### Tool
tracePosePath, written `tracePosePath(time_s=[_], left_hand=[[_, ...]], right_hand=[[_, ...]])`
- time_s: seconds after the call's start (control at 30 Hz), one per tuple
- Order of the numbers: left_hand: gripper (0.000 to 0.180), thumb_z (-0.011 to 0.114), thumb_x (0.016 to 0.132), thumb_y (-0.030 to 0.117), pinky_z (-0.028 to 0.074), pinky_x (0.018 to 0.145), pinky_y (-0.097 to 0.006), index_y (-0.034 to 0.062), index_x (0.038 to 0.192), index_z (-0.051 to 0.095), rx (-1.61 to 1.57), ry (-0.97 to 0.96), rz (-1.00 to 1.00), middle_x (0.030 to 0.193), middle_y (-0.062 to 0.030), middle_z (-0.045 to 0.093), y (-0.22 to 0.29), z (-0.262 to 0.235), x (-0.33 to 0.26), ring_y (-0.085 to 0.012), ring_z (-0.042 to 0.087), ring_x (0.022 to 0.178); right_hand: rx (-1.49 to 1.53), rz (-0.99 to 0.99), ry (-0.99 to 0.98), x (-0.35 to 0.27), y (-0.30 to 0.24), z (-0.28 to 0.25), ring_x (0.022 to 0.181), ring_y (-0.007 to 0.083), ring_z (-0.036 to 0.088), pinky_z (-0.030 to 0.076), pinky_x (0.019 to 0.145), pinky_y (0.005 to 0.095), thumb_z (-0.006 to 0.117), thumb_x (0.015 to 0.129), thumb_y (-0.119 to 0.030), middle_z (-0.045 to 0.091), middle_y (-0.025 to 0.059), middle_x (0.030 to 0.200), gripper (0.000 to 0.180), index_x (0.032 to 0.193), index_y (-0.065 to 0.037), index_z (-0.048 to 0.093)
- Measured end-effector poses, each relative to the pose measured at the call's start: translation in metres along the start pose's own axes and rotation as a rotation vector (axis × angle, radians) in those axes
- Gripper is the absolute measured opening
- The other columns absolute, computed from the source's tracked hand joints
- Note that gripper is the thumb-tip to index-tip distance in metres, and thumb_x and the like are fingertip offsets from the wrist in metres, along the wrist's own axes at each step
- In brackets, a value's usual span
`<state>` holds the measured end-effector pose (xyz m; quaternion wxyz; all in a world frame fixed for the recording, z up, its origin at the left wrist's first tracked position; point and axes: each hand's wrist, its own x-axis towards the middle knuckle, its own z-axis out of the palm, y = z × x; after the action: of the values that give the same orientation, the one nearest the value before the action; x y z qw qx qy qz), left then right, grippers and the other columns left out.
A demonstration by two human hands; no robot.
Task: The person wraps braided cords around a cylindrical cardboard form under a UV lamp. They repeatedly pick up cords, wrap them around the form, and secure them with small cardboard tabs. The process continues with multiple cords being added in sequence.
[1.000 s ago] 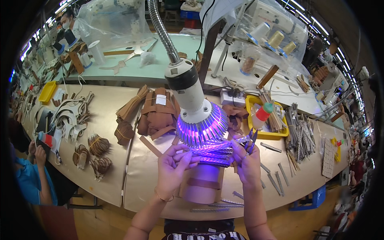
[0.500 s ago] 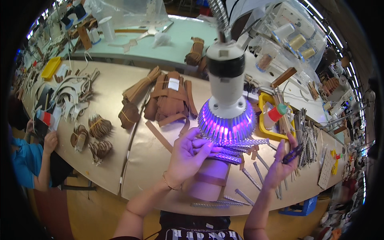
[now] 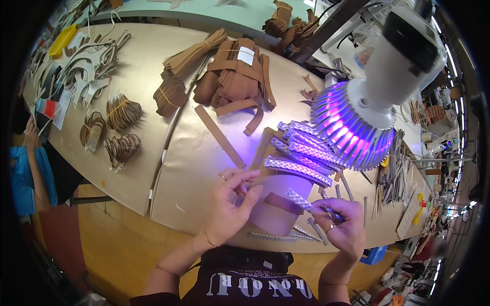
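My right hand pinches a short braided grey-and-white strap between thumb and fingers, its free end pointing left. Whether the dark tool is still in that palm is hidden. Left of it, my left hand is loosely curled, thumb apart from the fingers, holding nothing I can see. Between the hands sits a smooth pale block with a brown leather strip across it. Just beyond, several braided straps lie side by side under a finned lamp glowing violet.
Bundled brown leather strips lie farther back, with a loose strip nearer. Smaller tied bundles and pale cut pieces are at left, near another person's arm. More braided straps are heaped at right.
My view has shifted, and the lamp appears farther right. My left hand has come away from the straps under the lamp. My right hand has moved in and now holds a braided strap.
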<state>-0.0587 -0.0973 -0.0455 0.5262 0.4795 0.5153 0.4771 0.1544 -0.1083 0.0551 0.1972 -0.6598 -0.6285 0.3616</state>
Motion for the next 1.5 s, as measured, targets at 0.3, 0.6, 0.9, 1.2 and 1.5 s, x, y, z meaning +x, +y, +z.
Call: tracePosePath(time_s=[0.3, 0.6, 0.9, 1.2, 1.5], left_hand=[[0.023, 0.076, 0.078, 0.009, 0.049, 0.081, -0.030, -0.0004, 0.097, 0.070, 0.020, 0.057, 0.085, 0.103, -0.0091, 0.065, -0.011, 0.024, -0.025, -0.0196, 0.064, 0.089], [0.018, 0.067, 0.087, 0.003, 0.050, 0.078, -0.023, -0.0019, 0.104, 0.066, -0.617, -0.164, -0.344, 0.097, -0.0046, 0.069, -0.015, 0.010, -0.013, -0.0081, 0.062, 0.088], [0.023, 0.060, 0.093, 0.008, 0.044, 0.067, -0.018, -0.0009, 0.112, 0.067, -0.616, -0.214, -0.398, 0.096, -0.0043, 0.069, -0.010, 0.003, -0.006, -0.0040, 0.059, 0.080], [0.024, 0.059, 0.093, 0.009, 0.046, 0.072, -0.021, -0.0005, 0.114, 0.066, -0.612, -0.244, -0.433, 0.093, -0.0046, 0.070, -0.011, -0.004, -0.006, -0.0069, 0.061, 0.084], [0.023, 0.059, 0.094, 0.011, 0.046, 0.070, -0.021, -0.0002, 0.112, 0.067, -0.640, -0.280, -0.470, 0.091, -0.0054, 0.070, -0.013, -0.006, -0.003, -0.0083, 0.062, 0.082]], right_hand=[[0.261, 0.175, -0.100, -0.002, 0.008, 0.019, 0.062, 0.0061, 0.055, 0.043, 0.055, 0.0208, 0.070, 0.084, -0.004, 0.062, 0.0036, 0.067, 0.012, 0.092, 0.006, 0.069], [0.066, -0.070, -0.160, 0.016, 0.006, 0.024, 0.053, 0.0106, 0.055, 0.041, 0.051, 0.0251, 0.074, 0.078, -0.007, 0.064, 0.0070, 0.065, 0.013, 0.088, 0.000, 0.071], [-0.145, -0.175, -0.118, 0.017, -0.003, 0.023, 0.056, 0.0166, 0.054, 0.041, 0.056, 0.0299, 0.075, 0.074, -0.009, 0.064, 0.0059, 0.064, 0.013, 0.085, -0.005, 0.071], [-0.067, -0.092, -0.162, 0.027, 0.000, 0.031, 0.047, 0.0231, 0.051, 0.039, 0.050, 0.0332, 0.072, 0.079, -0.021, 0.055, 0.0088, 0.056, 0.017, 0.091, -0.008, 0.072], [-0.098, -0.135, -0.119, 0.025, 0.003, 0.033, 0.049, 0.0108, 0.052, 0.038, 0.049, 0.0265, 0.072, 0.078, -0.007, 0.062, 0.0067, 0.059, 0.009, 0.083, 0.000, 0.069]])
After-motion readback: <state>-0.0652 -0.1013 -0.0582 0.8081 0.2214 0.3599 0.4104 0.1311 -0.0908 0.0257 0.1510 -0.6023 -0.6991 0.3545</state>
